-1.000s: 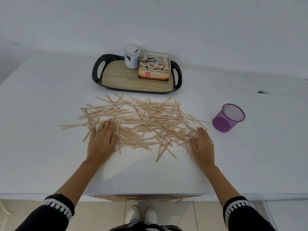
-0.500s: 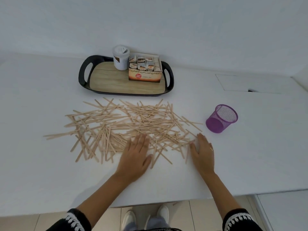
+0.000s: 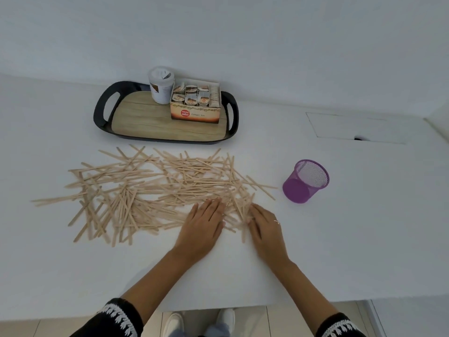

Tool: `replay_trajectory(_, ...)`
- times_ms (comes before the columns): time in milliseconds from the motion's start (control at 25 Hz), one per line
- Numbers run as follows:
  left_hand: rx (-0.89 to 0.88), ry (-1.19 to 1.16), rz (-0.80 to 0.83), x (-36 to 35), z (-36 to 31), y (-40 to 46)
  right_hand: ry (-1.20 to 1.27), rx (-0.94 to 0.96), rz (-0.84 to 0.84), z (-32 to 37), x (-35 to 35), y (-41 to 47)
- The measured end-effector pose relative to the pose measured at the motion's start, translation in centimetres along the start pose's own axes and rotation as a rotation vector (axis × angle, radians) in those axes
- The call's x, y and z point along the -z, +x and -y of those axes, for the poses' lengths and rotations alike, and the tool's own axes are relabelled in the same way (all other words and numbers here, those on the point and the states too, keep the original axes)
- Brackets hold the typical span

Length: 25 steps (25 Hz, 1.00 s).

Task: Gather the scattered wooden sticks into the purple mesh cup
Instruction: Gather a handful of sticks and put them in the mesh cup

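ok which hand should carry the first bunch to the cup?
Right hand, probably: it lies flat at the sticks' right end, nearest the cup. The left hand is farther away.

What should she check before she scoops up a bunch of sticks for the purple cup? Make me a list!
1. Purple mesh cup upright with its mouth open: ok.
2. Cup free of sticks so far: ok, none seen inside.
3. Left hand flat on the wooden sticks: ok.
4. Right hand at the pile's right edge, close to the left hand: ok.
5. Sticks bunched between the hands lined up the same way: not ok, they cross each other.
6. Path from pile to cup free of other things: ok.
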<state>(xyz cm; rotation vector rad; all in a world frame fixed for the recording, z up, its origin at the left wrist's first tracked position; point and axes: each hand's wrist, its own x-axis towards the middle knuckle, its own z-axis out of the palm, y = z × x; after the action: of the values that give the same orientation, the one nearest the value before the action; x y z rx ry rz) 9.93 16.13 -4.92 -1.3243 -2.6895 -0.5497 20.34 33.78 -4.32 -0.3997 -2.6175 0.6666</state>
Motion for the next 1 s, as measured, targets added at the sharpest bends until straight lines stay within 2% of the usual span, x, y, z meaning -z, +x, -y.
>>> replay_trajectory(120,-0.063,-0.094,-0.063,0.1,-1.1,1.4,0.097,0.032,0.057,-0.1,0.4,0.6)
replay_trajectory(240,-0.078,-0.074,-0.117,0.3,-1.5,1.7,0.036,0.035,0.071,0.1,0.5,1.2)
replay_trajectory(360,0.121,-0.053,-0.152,0.2,-1.2,1.6,-0.136,0.098,0.218,0.3,0.2,2.0)
replay_trajectory(440,0.189,-0.05,-0.142,0.2,-1.3,1.6,-0.21,0.159,0.239,0.1,-0.1,2.5)
replay_trajectory(680,0.067,-0.116,-0.108,0.4,-1.8,1.7,-0.053,0.111,0.223,0.5,-0.6,3.6)
replay_trajectory(760,0.049,-0.17,-0.101,1.0,-2.1,1.8,0.161,0.057,0.206,1.0,-0.2,4.1)
replay_trajectory(840,0.033,-0.203,-0.136,1.4,-2.4,1.7,0.345,-0.025,0.096,0.9,0.7,4.5)
replay_trajectory(920,0.103,-0.189,-0.21,1.7,-2.2,1.5,0.368,-0.115,-0.043,0.4,1.8,4.3)
replay_trajectory(1000,0.251,-0.139,-0.216,1.8,-1.7,1.3,0.329,-0.256,-0.045,-0.1,3.3,3.4)
